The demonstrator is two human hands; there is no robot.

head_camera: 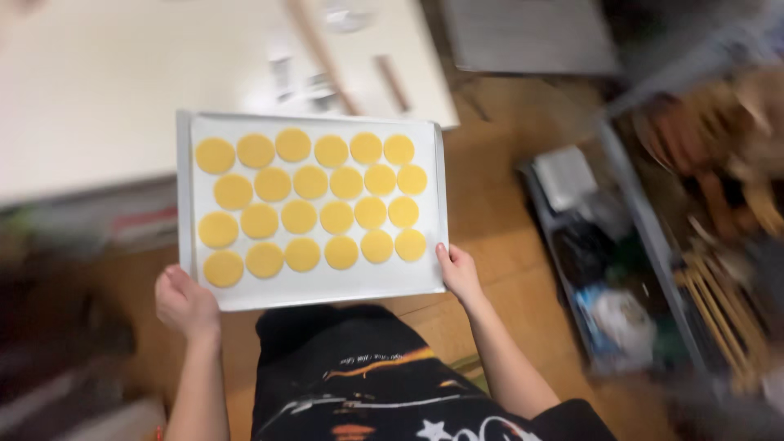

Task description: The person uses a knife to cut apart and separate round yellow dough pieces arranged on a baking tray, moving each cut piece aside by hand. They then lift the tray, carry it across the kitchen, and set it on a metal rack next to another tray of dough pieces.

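Fingers of the left hand (186, 304) curl around the lower left corner of a baking tray (184, 204), mostly hidden beneath it; the right hand (459, 273) clamps the lower right corner, thumb on the rim, fingers tucked out of sight underneath. The tray sits mid-frame, lined with white paper and filled with rows of flat yellow dough rounds (310, 202). A pale worktop (98, 82) fills the upper left. The cluttered shelving (678, 245) at right is blurred beyond telling.
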